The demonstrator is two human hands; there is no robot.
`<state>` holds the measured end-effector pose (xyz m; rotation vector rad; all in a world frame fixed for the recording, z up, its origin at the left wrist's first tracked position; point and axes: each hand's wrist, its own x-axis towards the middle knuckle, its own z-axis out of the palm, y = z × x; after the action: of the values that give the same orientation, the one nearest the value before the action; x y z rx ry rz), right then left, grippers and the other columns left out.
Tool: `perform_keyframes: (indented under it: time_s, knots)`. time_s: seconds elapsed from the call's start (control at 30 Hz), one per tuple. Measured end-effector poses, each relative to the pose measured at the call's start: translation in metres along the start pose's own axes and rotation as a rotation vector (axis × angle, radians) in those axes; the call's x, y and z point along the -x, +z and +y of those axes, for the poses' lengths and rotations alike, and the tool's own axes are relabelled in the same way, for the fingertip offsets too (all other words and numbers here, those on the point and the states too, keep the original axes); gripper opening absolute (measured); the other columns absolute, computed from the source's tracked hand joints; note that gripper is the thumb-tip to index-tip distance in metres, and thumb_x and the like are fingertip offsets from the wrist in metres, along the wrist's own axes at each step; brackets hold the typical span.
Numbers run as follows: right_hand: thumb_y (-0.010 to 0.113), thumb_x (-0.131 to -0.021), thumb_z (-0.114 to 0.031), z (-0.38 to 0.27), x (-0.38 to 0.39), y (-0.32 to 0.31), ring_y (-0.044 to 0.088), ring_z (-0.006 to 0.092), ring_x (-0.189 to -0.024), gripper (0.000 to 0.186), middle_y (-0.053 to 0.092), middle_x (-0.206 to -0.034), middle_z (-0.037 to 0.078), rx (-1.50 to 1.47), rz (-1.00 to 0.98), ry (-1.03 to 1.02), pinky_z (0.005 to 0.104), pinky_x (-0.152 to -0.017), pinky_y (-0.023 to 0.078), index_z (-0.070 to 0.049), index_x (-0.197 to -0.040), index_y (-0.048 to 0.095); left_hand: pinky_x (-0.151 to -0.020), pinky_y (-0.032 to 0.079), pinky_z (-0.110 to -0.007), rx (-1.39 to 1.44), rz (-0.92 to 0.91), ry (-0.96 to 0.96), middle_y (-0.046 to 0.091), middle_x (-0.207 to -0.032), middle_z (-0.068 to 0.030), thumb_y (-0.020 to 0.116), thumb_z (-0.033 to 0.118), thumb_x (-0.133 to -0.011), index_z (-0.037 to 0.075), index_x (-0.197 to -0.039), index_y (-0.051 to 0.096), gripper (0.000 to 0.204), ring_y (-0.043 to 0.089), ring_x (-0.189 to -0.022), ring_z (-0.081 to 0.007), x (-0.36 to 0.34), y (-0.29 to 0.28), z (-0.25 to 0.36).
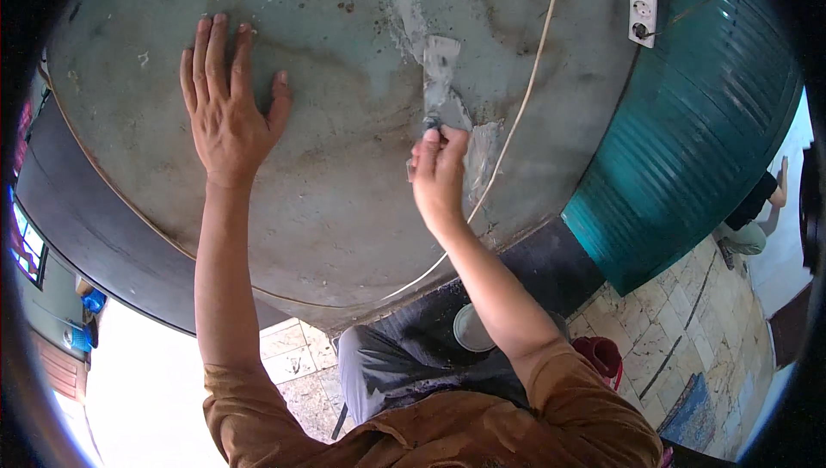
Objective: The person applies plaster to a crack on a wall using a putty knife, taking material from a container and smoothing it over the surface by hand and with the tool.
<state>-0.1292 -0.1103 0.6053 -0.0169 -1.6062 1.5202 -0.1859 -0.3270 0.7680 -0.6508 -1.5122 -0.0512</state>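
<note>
My right hand (441, 163) is closed, with thumb and fingers pinching a flat grey scraping tool with a dark part near the grip (433, 123). This tool is over the big, stained, grey-green panel (344, 175), between pale grey smeared patches (486, 154). My left hand (228, 120) holds nothing; its fingers are spread, lying flat upon the panel.
</note>
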Motion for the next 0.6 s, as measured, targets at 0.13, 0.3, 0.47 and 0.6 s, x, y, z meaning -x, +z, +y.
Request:
perform_keyframes:
  time_s: [0.13, 0.3, 0.47, 0.6]
  knots:
    - [0.044, -0.108, -0.024, 0.006, 0.025, 0.019, 0.058, 0.0168, -0.064, 0.021, 0.057, -0.077, 0.009, -0.007, -0.028, 0.148, 0.0327, -0.057, 0.047, -0.004, -0.109, 0.037, -0.118, 0.026, -0.054, 0.005, -0.009, 0.001, 0.042, -0.152, -0.0172, 0.062, 0.031, -0.093, 0.006, -0.142, 0.048, 0.056, 0.034, -0.145, -0.0348, -0.001, 0.000, 0.004]
    - [0.042, -0.109, -0.027, 0.008, 0.041, 0.020, 0.048, 0.0095, -0.064, 0.020, 0.049, -0.084, 0.003, -0.221, 0.030, 0.102, 0.0257, -0.053, 0.043, -0.008, -0.108, 0.034, -0.118, 0.026, -0.053, 0.005, 0.013, 0.020, 0.040, -0.153, -0.0178, 0.062, 0.031, -0.093, 0.007, -0.143, 0.047, 0.057, 0.034, -0.145, -0.0343, 0.000, 0.000, 0.001]
    - [0.042, -0.108, -0.022, 0.022, 0.024, 0.026, 0.052, 0.0125, -0.063, 0.018, 0.053, -0.075, 0.005, -0.117, 0.065, 0.067, 0.0284, -0.054, 0.044, -0.006, -0.108, 0.034, -0.119, 0.026, -0.052, 0.008, 0.016, 0.009, 0.041, -0.152, -0.0178, 0.062, 0.031, -0.093, 0.007, -0.145, 0.046, 0.058, 0.034, -0.145, -0.0340, -0.002, 0.001, 0.004]
    - [0.044, -0.108, -0.021, 0.026, 0.048, 0.018, 0.055, 0.0162, -0.062, 0.020, 0.054, -0.075, 0.008, -0.093, 0.060, 0.095, 0.0315, -0.056, 0.045, -0.004, -0.109, 0.034, -0.119, 0.026, -0.052, -0.011, -0.004, 0.009, 0.041, -0.153, -0.0173, 0.062, 0.030, -0.094, 0.007, -0.145, 0.045, 0.059, 0.034, -0.145, -0.0333, -0.002, 0.000, 0.006]
